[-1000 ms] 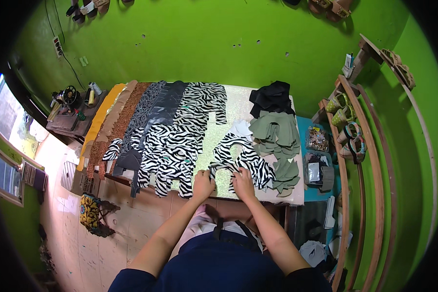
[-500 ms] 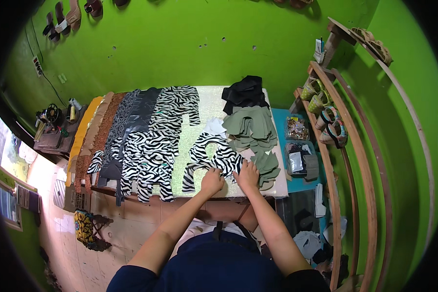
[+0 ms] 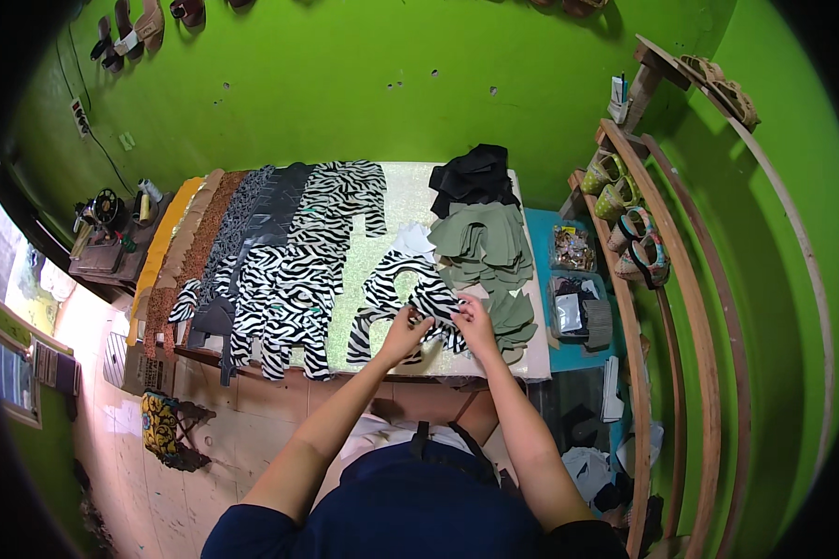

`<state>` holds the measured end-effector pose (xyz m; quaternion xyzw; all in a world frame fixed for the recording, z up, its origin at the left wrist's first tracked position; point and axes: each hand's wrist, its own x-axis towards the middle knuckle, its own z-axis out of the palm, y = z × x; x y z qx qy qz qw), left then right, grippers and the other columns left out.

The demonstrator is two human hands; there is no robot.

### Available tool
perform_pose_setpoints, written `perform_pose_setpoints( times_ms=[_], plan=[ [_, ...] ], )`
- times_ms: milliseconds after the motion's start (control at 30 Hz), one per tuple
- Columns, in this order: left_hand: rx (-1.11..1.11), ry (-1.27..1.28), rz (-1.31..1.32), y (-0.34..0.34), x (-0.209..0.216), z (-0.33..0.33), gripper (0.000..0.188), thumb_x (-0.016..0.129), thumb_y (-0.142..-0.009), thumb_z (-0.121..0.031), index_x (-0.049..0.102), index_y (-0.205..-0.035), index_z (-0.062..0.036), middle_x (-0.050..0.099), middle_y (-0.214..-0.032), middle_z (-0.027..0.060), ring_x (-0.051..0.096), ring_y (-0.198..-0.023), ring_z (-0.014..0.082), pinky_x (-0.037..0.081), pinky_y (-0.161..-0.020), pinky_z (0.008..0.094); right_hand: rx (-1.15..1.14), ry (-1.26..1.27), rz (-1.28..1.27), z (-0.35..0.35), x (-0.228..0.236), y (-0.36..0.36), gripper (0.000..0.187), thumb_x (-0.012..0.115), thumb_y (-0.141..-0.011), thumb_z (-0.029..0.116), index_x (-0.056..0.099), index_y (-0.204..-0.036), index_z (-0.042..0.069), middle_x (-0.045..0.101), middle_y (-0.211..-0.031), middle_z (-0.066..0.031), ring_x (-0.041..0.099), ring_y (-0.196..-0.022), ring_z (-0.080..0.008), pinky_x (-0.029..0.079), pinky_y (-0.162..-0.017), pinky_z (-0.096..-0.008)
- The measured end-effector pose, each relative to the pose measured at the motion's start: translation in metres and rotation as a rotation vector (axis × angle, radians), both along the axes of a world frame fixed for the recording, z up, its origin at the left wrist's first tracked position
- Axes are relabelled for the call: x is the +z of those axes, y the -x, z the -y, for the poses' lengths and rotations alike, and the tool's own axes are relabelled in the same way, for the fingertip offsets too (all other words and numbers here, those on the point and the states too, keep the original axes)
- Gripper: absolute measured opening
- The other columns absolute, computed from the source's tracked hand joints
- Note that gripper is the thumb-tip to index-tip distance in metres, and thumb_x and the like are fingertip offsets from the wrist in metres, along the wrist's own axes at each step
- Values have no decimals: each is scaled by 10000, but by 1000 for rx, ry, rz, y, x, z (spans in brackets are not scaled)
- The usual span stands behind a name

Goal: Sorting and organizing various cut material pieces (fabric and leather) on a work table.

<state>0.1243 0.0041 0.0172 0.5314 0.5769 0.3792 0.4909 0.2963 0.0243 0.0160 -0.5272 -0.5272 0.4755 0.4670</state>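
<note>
Both my hands are over the front right part of a cloth-covered table (image 3: 359, 270). Between them is a curved zebra-print cut piece (image 3: 433, 296), black and white. The fingers of my left hand (image 3: 405, 335) are closed at its near left edge, thumb toward the right. My right hand (image 3: 475, 326) pinches its right edge. More zebra-print pieces (image 3: 360, 337) lie beneath and left of my hands. A white piece (image 3: 414, 239) sits just beyond. Olive-green cut pieces (image 3: 480, 244) are piled right beside my right hand, with black pieces (image 3: 471, 179) farther back.
Overlapping rows of zebra-print (image 3: 284, 303), dark grey (image 3: 278, 205), brown (image 3: 210, 224) and yellow material (image 3: 165, 244) cover the table's left side. A sewing machine (image 3: 104, 212) stands far left. Plastic containers (image 3: 573, 307) and a wooden rack (image 3: 680, 307) with sandals (image 3: 641, 261) are at right.
Both hands have moved slightly up and away from the table's front edge. The zebra-print piece between them has shifted, and my fingers now grip its edges instead of lying on it.
</note>
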Motion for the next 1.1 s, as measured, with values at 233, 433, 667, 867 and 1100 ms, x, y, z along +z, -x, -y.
perform_pose_setpoints(
  times_ms=[233,433,667,867,1100],
  plan=[
    [25,-28,210,48,-3,-2,248,621,-816,-149,559,-971,34,611,-830,61,587,-721,99,479,-642,223,151,58,-100,-8,-12,21,272,593,-778,6,565,-1049,-2,584,-912,-46,518,-789,-87,426,-710,-222],
    [71,-13,130,83,-11,-1,157,597,-821,-91,593,-920,31,628,-735,55,591,-649,101,476,-609,221,186,125,229,-13,-22,51,261,632,-751,55,581,-1003,8,563,-835,-11,489,-724,-69,406,-625,-211],
    [206,-8,-215,108,-16,1,191,611,-776,-124,610,-899,22,639,-729,133,625,-649,197,471,-618,289,111,124,464,-13,-26,86,212,665,-721,200,652,-820,13,639,-694,-114,595,-603,-191,454,-590,-294],
    [170,-16,-452,107,-22,1,213,632,-738,-153,607,-872,11,623,-768,184,607,-731,327,473,-671,369,98,226,638,-14,-24,97,222,652,-735,219,657,-850,29,653,-780,-132,628,-718,-262,476,-656,-329],
    [164,-32,-566,102,-28,-4,159,595,-751,-137,580,-801,13,602,-760,207,584,-738,362,464,-675,413,89,157,755,-12,-23,104,194,626,-753,225,630,-787,35,638,-786,-144,605,-741,-317,475,-664,-385]
  ],
)
